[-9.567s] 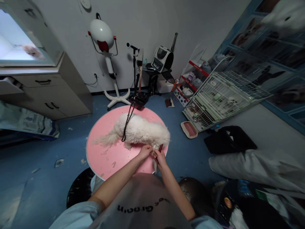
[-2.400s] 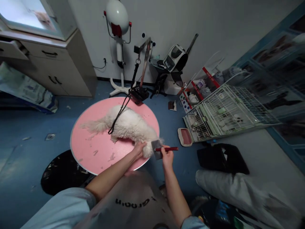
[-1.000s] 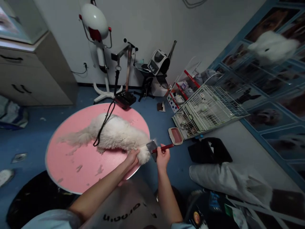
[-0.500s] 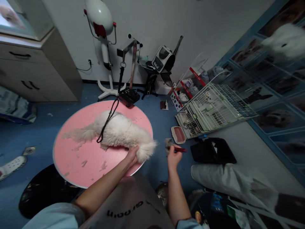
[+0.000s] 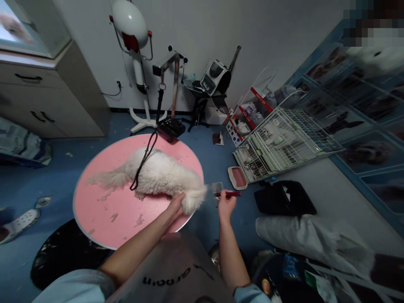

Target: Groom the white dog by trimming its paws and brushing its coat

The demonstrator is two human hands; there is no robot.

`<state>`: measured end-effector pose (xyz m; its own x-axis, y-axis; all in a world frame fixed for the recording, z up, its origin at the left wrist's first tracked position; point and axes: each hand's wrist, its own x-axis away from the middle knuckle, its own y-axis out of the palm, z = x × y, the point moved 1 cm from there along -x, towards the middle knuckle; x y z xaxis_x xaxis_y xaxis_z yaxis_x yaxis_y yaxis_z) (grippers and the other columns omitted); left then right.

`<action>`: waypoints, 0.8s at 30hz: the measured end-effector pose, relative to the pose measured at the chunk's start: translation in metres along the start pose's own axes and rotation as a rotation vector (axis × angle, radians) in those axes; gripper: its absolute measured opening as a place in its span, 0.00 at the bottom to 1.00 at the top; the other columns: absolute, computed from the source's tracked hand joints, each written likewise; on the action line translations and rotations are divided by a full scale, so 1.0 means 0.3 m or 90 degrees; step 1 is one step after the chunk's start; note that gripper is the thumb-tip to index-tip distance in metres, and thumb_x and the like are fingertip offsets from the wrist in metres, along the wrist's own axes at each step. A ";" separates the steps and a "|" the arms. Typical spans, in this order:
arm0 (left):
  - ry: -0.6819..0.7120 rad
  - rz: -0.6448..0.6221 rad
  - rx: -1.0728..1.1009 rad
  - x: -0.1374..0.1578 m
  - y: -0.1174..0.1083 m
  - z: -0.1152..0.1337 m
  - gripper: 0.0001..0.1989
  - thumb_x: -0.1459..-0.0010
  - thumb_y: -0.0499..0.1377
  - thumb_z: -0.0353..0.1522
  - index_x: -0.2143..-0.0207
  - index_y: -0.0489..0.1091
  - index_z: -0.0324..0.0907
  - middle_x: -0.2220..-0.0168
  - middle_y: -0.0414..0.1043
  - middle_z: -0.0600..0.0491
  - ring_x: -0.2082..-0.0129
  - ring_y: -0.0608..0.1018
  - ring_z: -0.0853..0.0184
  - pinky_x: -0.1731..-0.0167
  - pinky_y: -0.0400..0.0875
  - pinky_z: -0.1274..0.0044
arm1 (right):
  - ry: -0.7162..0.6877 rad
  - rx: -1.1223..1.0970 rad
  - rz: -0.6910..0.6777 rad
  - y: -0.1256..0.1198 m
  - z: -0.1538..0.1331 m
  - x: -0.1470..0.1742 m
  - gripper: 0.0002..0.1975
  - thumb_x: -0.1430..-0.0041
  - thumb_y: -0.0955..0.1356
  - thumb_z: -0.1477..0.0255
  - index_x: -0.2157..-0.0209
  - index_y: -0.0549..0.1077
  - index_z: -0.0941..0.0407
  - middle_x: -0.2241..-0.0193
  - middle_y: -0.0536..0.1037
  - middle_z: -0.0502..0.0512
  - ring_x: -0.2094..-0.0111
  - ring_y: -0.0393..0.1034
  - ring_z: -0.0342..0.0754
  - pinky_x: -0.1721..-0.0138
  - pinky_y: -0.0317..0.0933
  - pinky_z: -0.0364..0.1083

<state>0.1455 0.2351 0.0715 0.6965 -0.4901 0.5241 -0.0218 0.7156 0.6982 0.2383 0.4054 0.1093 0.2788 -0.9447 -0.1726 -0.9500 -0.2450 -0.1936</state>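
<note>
A fluffy white dog (image 5: pixel 164 170) lies stretched across a round pink grooming table (image 5: pixel 104 219), its right end over the table's rim. My left hand (image 5: pixel 177 204) grips the fur at that right end from below; its fingertips are partly buried. Off the table to the right, my right hand (image 5: pixel 226 205) is closed around the red handle of a slicker brush (image 5: pixel 232 194). The brush's pale head is blurred and faces the dog, close to the tips of its fur. A black loop leash (image 5: pixel 143 162) hangs from the grooming arm (image 5: pixel 175 84) and drapes over the dog.
Loose tufts of fur (image 5: pixel 139 219) lie on the table. Behind it stands a white stand dryer (image 5: pixel 131 25). Wire cages (image 5: pixel 280 139) and a litter tray (image 5: pixel 237 178) are on the right. Another person's white clog (image 5: pixel 23 225) shows at left, and a person's grey-clad leg (image 5: pixel 303 231) at right.
My right hand has moved left with the slicker brush, bringing its head nearer to the dog's fur. My left hand keeps its hold, and the view has shifted slightly.
</note>
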 end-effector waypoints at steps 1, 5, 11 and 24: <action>0.000 0.000 -0.004 -0.006 -0.009 0.000 0.17 0.59 0.65 0.30 0.64 0.70 0.36 0.67 0.76 0.48 0.68 0.77 0.64 0.66 0.72 0.74 | -0.013 -0.001 0.036 0.002 -0.002 0.008 0.15 0.53 0.68 0.61 0.68 0.69 0.58 0.69 0.74 0.56 0.66 0.69 0.47 0.61 0.63 0.48; -0.033 -0.017 -0.034 -0.026 -0.029 0.001 0.13 0.58 0.64 0.31 0.68 0.70 0.34 0.73 0.75 0.50 0.73 0.76 0.65 0.70 0.71 0.76 | 0.062 -0.063 -0.126 0.048 0.020 0.069 0.16 0.52 0.69 0.59 0.68 0.69 0.57 0.73 0.75 0.53 0.72 0.69 0.46 0.67 0.64 0.46; -0.032 -0.008 -0.071 -0.015 -0.030 0.027 0.12 0.57 0.64 0.31 0.67 0.72 0.36 0.69 0.77 0.48 0.68 0.77 0.61 0.65 0.72 0.74 | 0.112 -0.052 -0.020 0.008 0.076 0.042 0.16 0.53 0.68 0.58 0.70 0.65 0.56 0.76 0.73 0.50 0.72 0.68 0.46 0.68 0.62 0.45; -0.169 -0.103 -0.267 -0.153 -0.126 0.113 0.13 0.53 0.62 0.28 0.62 0.72 0.34 0.66 0.77 0.45 0.69 0.78 0.65 0.68 0.73 0.77 | 0.319 0.025 -0.045 -0.364 0.292 0.333 0.21 0.57 0.70 0.52 0.71 0.66 0.55 0.82 0.69 0.45 0.79 0.62 0.43 0.76 0.57 0.42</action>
<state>0.0900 0.2137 0.0378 0.4603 -0.6817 0.5687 0.3980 0.7311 0.5542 0.3821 0.3568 0.0285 0.2312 -0.9168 0.3257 -0.9224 -0.3130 -0.2263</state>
